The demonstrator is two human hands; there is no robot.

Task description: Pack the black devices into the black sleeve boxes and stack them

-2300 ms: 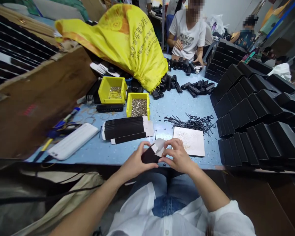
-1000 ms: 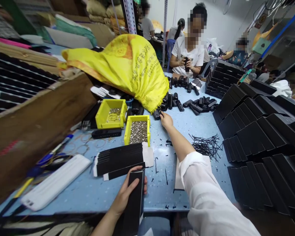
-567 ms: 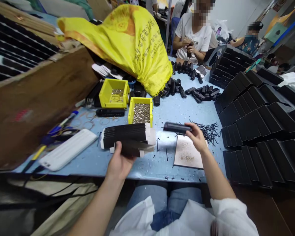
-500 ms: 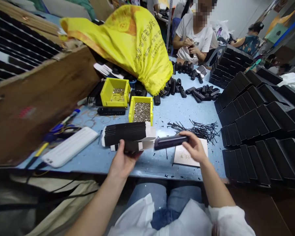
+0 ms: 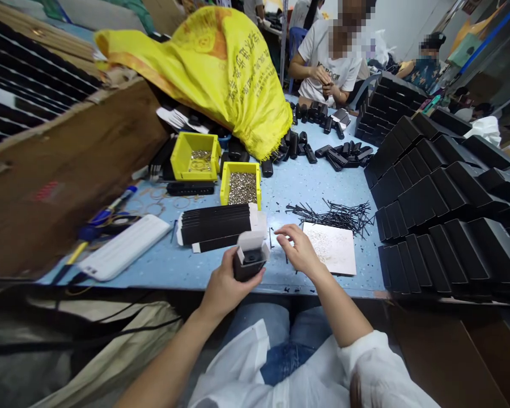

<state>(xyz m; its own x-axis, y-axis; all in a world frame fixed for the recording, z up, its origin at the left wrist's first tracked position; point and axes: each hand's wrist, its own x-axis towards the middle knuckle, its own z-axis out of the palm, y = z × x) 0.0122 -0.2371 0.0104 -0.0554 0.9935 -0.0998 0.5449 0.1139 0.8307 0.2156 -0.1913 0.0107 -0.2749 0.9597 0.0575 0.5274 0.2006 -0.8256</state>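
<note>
My left hand (image 5: 226, 288) is wrapped round a small black box (image 5: 243, 272), tilted with its end towards me. White inner flaps (image 5: 250, 241) stand open at that end. Inside it the end of a dark oblong piece (image 5: 251, 256) shows; the rest of the piece is hidden by the box. To the right of the box my right hand (image 5: 301, 252) hovers with nothing in it, thumb and fingers apart. Just behind the box lies a bundle of black folded cartons (image 5: 216, 224) with white edges. A white pad (image 5: 338, 249) lies beyond my right hand.
Yellow bins (image 5: 240, 167) hold small metal parts. Black pins (image 5: 344, 218) lie loose behind the pad. Stacked black boxes (image 5: 429, 198) line the right side. At left are a white power strip (image 5: 125, 246) and a wooden board (image 5: 68, 153). A yellow sack (image 5: 238, 85) and a co-worker (image 5: 329, 62) are farther back.
The dark oblong piece has gone from my right hand into the box in my left hand. The box has turned with its open end up, and my right hand has moved left and let go.
</note>
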